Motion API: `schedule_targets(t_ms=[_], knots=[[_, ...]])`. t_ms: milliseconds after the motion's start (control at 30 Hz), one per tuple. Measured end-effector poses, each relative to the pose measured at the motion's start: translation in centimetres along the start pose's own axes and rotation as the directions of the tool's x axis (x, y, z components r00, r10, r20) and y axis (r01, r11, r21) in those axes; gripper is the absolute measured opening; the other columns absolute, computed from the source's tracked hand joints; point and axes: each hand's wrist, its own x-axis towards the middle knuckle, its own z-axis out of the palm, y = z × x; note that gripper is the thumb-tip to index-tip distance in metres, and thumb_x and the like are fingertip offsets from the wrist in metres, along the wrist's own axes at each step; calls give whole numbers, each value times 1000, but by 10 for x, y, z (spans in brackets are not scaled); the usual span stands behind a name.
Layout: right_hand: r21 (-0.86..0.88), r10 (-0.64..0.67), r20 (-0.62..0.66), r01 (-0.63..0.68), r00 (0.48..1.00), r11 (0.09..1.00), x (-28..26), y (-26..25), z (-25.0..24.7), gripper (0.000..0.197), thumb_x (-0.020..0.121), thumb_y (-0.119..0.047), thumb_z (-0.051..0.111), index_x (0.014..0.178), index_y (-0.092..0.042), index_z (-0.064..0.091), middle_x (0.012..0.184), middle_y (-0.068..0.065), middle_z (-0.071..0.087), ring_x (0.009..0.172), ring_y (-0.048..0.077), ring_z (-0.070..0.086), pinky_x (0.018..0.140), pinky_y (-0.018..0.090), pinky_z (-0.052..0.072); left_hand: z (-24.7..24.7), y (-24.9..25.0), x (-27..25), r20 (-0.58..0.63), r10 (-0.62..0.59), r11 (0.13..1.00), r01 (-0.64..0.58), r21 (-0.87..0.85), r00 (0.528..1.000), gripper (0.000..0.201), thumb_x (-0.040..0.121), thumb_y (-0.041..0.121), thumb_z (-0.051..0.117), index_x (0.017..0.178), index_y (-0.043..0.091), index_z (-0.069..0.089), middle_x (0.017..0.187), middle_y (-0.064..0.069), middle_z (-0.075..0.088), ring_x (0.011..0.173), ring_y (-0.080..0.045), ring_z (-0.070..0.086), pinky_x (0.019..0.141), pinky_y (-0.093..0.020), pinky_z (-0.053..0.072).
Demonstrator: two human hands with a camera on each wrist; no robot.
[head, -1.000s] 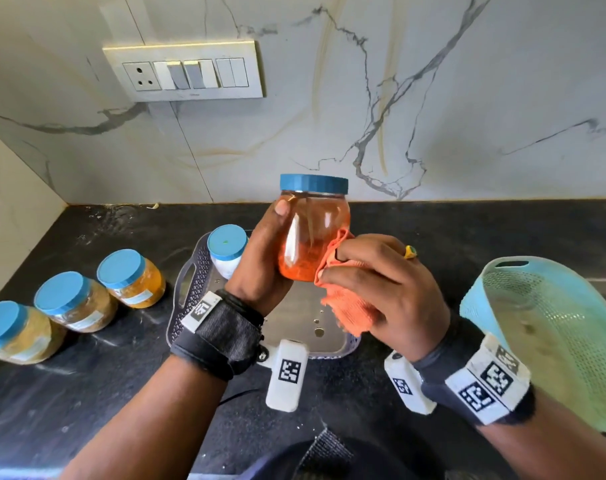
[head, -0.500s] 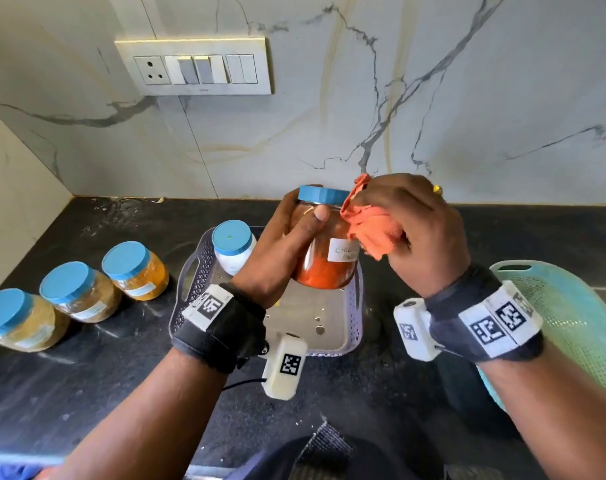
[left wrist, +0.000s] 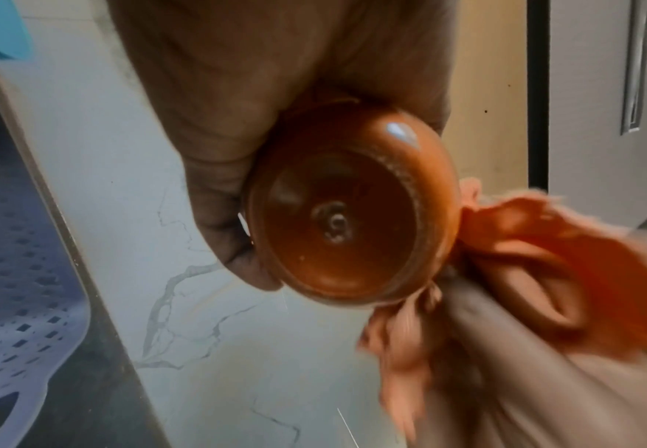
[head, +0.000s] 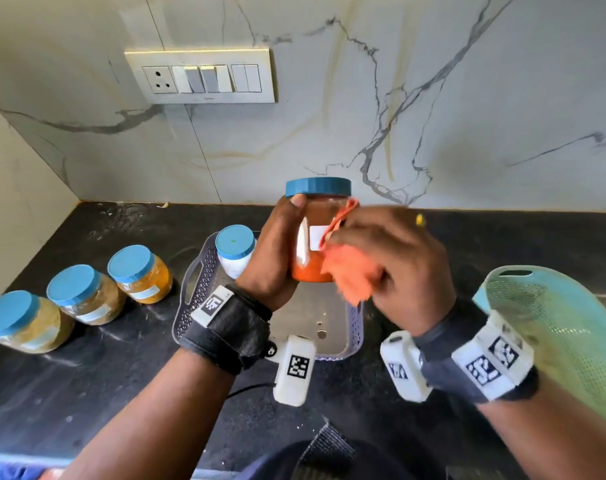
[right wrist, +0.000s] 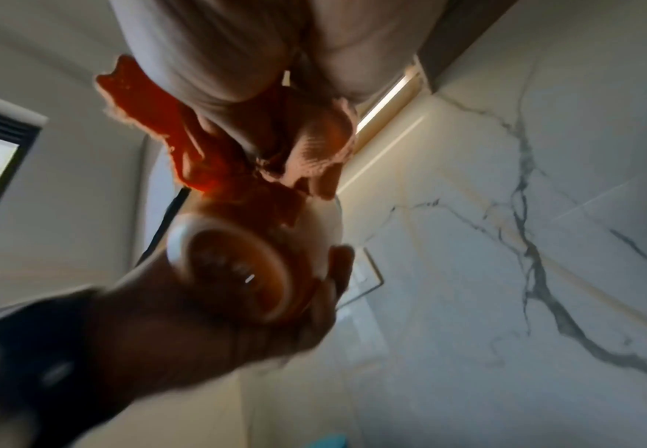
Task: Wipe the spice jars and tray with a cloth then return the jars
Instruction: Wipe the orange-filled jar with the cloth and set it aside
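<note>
My left hand (head: 277, 251) grips a blue-lidded jar of red-orange spice (head: 313, 233) upright in the air above the grey perforated tray (head: 355, 327). My right hand (head: 388, 258) holds a bunched orange cloth (head: 350, 271) pressed against the jar's right side. From the left wrist view the jar's round base (left wrist: 337, 221) shows, with the cloth (left wrist: 525, 257) beside it. The right wrist view shows the cloth (right wrist: 206, 145) under my fingers, lying on the jar (right wrist: 237, 263). A white jar with a blue lid (head: 235, 252) stands in the tray's far left corner.
Three blue-lidded jars of yellow and brown spice (head: 86, 296) stand in a row on the black counter (head: 86, 393) left of the tray. A pale green mesh basket (head: 554, 327) lies at the right. A switch panel (head: 201, 77) is on the marble wall.
The right hand with the cloth went up to the lid, then back down the jar's right side. The jar has turned, so its white label faces me.
</note>
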Motion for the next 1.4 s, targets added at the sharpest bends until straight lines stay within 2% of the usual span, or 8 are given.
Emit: schedule_targets(t_ms=[167, 433, 600, 767, 900, 1033, 1267, 1400], knots=[[-3, -148, 112, 149, 983, 989, -28, -7, 11, 33, 82, 7, 74, 109, -11, 76, 113, 4, 64, 100, 26, 63, 84, 39, 56, -10, 5, -8, 41, -33, 998, 35, -55, 999, 56, 97, 47, 44, 127, 3, 62, 101, -18, 73, 87, -27, 72, 78, -36, 60], [312, 242, -96, -202, 965, 928, 11, -4, 5, 32, 85, 11, 67, 109, -10, 71, 111, -3, 64, 107, 2, 61, 92, 27, 53, -5, 7, -17, -10, -40, 997, 40, -60, 999, 58, 90, 48, 45, 124, 5, 66, 116, -21, 71, 100, -31, 70, 86, -43, 60], [256, 164, 7, -160, 986, 953, -20, -35, 19, 30, 80, 7, 78, 106, -7, 75, 111, 5, 67, 108, 17, 65, 94, 28, 53, -25, 15, -24, -30, -13, 995, 10, -96, 999, 54, 94, 49, 41, 120, 8, 65, 101, -13, 76, 89, -25, 74, 78, -37, 61], [294, 175, -39, -156, 984, 943, -6, -32, 31, 21, 85, 5, 69, 104, -4, 74, 107, 7, 67, 102, 14, 65, 90, 31, 55, -42, 15, -38, -21, -74, 995, 72, -75, 997, 59, 91, 47, 39, 129, 8, 62, 113, -17, 73, 98, -28, 71, 84, -44, 60], [323, 214, -33, -192, 976, 927, 3, -31, 46, 34, 78, 19, 67, 104, -2, 73, 105, 8, 68, 102, 18, 66, 91, 36, 54, -62, 26, -44, -1, -130, 991, 130, 35, 992, 56, 90, 35, 50, 134, 1, 59, 127, -20, 67, 111, -30, 67, 98, -47, 55], [310, 185, 10, -179, 983, 934, 8, -43, 68, 19, 88, -3, 65, 104, -6, 74, 108, 5, 68, 103, 19, 66, 89, 45, 54, -87, 37, -52, -27, -77, 966, 82, 247, 997, 66, 82, 36, 77, 134, -1, 58, 125, -21, 69, 110, -34, 69, 96, -46, 57], [206, 129, 79, -143, 988, 968, 17, -77, 101, 26, 79, -3, 82, 103, -8, 74, 109, 5, 69, 105, 14, 64, 96, 12, 42, -122, 57, -59, -219, 16, 942, 59, 331, 976, 53, 82, 39, 76, 124, 9, 64, 115, -13, 76, 103, -29, 74, 93, -43, 59], [243, 75, 266, -142, 961, 960, 6, -85, 116, 38, 73, 1, 84, 108, -12, 74, 116, 2, 67, 109, 17, 63, 88, 30, 56, -145, 67, -69, -282, 16, 940, 81, 331, 959, 76, 70, 47, 82, 133, 11, 59, 121, -12, 74, 112, -31, 71, 95, -45, 59]])
